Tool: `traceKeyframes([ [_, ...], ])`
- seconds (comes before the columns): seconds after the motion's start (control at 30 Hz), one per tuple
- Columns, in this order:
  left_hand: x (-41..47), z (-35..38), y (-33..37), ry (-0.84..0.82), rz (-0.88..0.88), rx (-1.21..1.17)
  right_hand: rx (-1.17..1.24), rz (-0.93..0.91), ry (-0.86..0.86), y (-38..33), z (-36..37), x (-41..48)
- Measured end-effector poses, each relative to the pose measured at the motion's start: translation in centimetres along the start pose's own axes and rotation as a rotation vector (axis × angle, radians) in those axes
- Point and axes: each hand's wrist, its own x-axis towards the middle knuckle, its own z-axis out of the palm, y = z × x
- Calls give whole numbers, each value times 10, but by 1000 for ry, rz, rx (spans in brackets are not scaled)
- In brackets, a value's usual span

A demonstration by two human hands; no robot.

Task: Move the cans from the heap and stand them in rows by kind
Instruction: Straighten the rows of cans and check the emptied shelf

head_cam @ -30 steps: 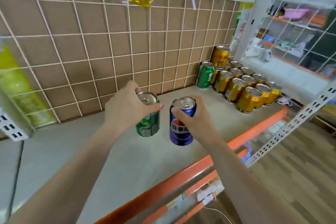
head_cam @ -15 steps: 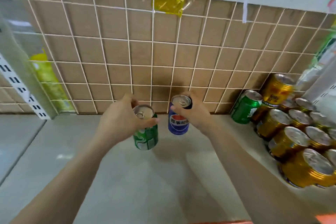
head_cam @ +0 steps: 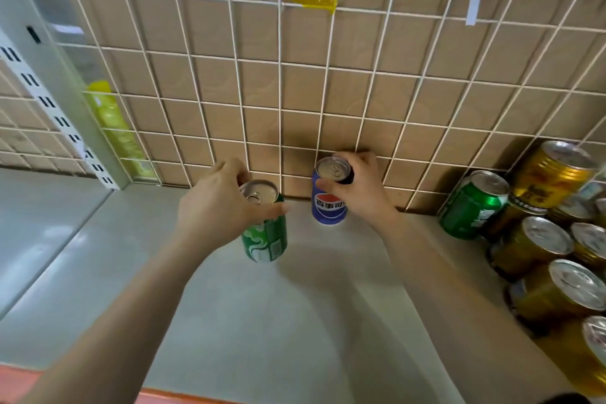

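A blue Pepsi can (head_cam: 329,197), pinched by the right hand (head_cam: 360,188), is touching down at the shelf's (head_cam: 295,321) far edge against the wire grid (head_cam: 282,102); the left hand (head_cam: 219,203) is gripping a green soda can (head_cam: 265,236) nearer. Setting each down flat, with room for its own row, looks wise.

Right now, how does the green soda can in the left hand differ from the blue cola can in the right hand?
The green soda can sits nearer the camera, while the blue cola can stands at the back against the wire-grid wall. The green can shows pale swirls; the blue can bears a round red, white and blue logo. The left hand grips the green can, the right hand the blue can. Both are upright, held near the rim, with silver pull-tab tops.
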Motion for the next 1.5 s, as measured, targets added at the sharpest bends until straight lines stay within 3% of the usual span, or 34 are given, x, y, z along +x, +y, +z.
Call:
traceKeyframes([
  [0.2, 0, 3, 16, -25, -5, 20, -81, -36, 25, 0, -1, -5],
  [0.33, -7, 7, 30, -78, 20, -115, -81, -33, 46, -4, -5, -12],
  [0.53, -15, 11, 54, -243, 221, -117, -94, 46, 39, 12, -33, -39],
  [0.9, 7, 38, 151, -499, 813, 229, -184, 102, 156, 35, -115, -100],
  [1.3, 63, 103, 217, -502, 1111, 436, -275, 70, 220, 62, -157, -128],
  [1.5, 74, 113, 232, -525, 1112, 472, -317, 80, 224, 69, -164, -127],
])
